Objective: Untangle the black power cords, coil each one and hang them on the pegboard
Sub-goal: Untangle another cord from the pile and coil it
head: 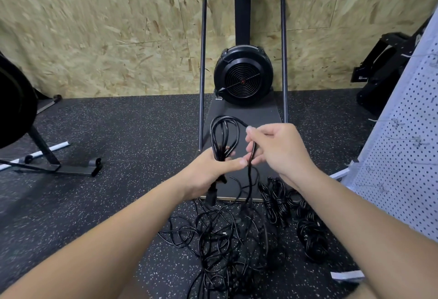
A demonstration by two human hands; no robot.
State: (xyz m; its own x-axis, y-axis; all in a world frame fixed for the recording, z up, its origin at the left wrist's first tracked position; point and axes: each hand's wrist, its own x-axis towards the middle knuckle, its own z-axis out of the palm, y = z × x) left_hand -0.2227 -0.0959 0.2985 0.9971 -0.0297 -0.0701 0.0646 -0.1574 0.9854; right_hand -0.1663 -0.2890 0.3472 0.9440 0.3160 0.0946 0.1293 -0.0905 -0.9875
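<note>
Loops of black power cord [224, 136] stand up from your left hand [208, 170], which grips them in a bunch, plug hanging below; your right hand [279, 152] pinches the running strand beside it. More tangled cords [222, 234] lie on the floor [118, 204] beneath, coiled bundles [277, 199] to their right, near the white pegboard [403, 144]

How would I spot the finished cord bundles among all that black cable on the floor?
Start at the white perforated pegboard leaning on the right, then look down to the speckled black rubber floor beside its foot. The wrapped black cord bundles lie there, each cinched tight round its middle, unlike the loose tangled black cord heap sprawling to their left.
</note>
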